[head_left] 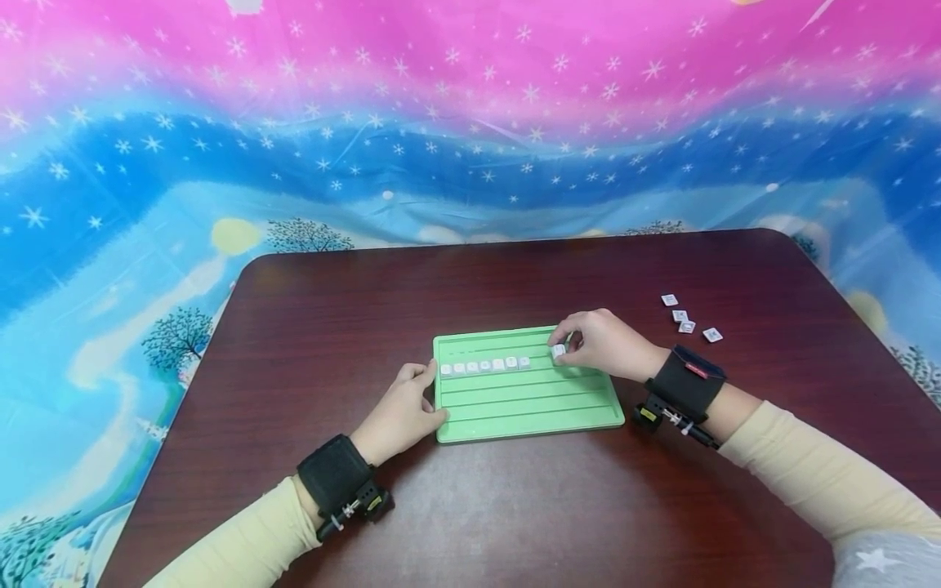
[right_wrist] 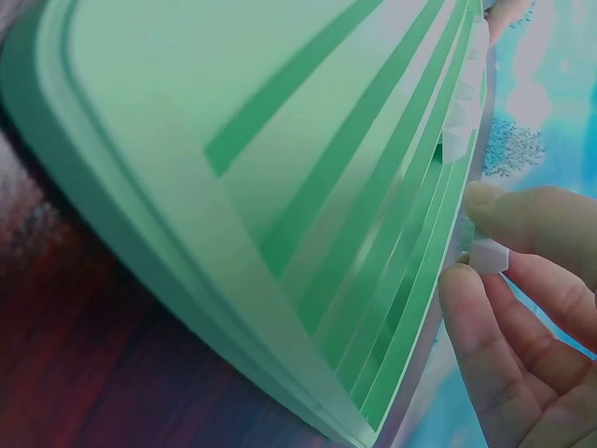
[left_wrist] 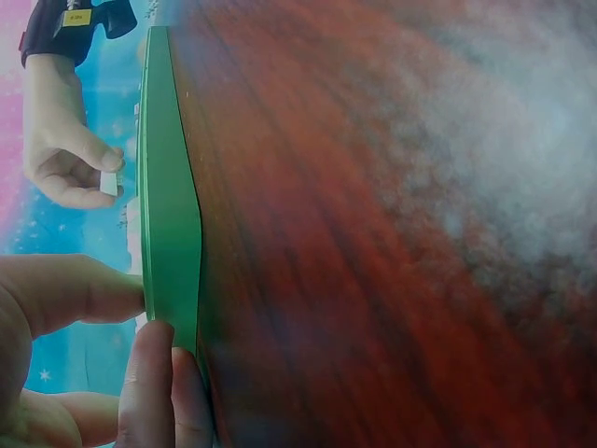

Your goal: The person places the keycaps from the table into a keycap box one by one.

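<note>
A light green grooved board [head_left: 529,415] lies on the table. My left hand [head_left: 400,415] holds its left edge, and in the left wrist view the fingers [left_wrist: 149,373] touch the board's rim and side. Along one of the upper grooves stands a row of several small white tiles [head_left: 485,366] with faint marks, starting at the left end. My right hand [head_left: 606,345] pinches another white tile [head_left: 558,351] between thumb and fingers, over the upper right part of the board. That tile is to the right of the row, with a gap between them.
Several loose white tiles [head_left: 711,335] lie on the dark wooden table [head_left: 331,318] to the right, beyond the right wrist. Behind the table hangs a pink and blue snowflake cloth [head_left: 470,122]. Both wrists wear black straps [head_left: 687,382] with cameras.
</note>
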A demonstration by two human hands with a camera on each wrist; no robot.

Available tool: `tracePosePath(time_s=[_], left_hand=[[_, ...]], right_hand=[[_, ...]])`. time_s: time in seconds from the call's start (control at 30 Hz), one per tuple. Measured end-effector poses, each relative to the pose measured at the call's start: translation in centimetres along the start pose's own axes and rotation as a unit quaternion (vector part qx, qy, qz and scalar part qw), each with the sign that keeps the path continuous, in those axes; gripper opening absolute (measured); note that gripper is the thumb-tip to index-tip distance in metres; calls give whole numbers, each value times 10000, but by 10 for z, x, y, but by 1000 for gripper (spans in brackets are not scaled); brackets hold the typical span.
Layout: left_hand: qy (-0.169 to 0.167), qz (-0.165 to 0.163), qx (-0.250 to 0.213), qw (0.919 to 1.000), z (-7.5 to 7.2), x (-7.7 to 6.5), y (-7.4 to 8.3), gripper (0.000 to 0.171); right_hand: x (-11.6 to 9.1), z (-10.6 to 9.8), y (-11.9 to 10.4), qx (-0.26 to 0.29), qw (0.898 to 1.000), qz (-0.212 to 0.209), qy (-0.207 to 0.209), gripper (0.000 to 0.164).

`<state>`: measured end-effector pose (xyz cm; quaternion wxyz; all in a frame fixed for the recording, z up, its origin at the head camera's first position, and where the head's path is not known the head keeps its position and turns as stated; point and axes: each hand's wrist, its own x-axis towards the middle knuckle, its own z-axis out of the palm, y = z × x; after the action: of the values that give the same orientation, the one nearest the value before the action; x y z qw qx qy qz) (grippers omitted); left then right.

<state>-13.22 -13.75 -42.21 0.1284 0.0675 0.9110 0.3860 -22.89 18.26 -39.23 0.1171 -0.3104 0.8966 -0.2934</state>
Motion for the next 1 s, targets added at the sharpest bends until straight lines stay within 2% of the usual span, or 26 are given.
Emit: tracePosePath(time_s=[0.5, 0.73, 1.0], left_hand=[[-1, 8, 49, 10000, 0, 2, -1, 80], [-43, 1, 20, 10000, 0, 2, 0, 79], [-74, -24, -32, 10000, -1, 1, 0, 79]], right_hand=[[12, 11, -7, -87, 9993, -182, -311, 16], [16, 13, -10, -112, 9988, -116, -462, 16], [20, 15, -11, -219, 9986, -164, -462, 16]])
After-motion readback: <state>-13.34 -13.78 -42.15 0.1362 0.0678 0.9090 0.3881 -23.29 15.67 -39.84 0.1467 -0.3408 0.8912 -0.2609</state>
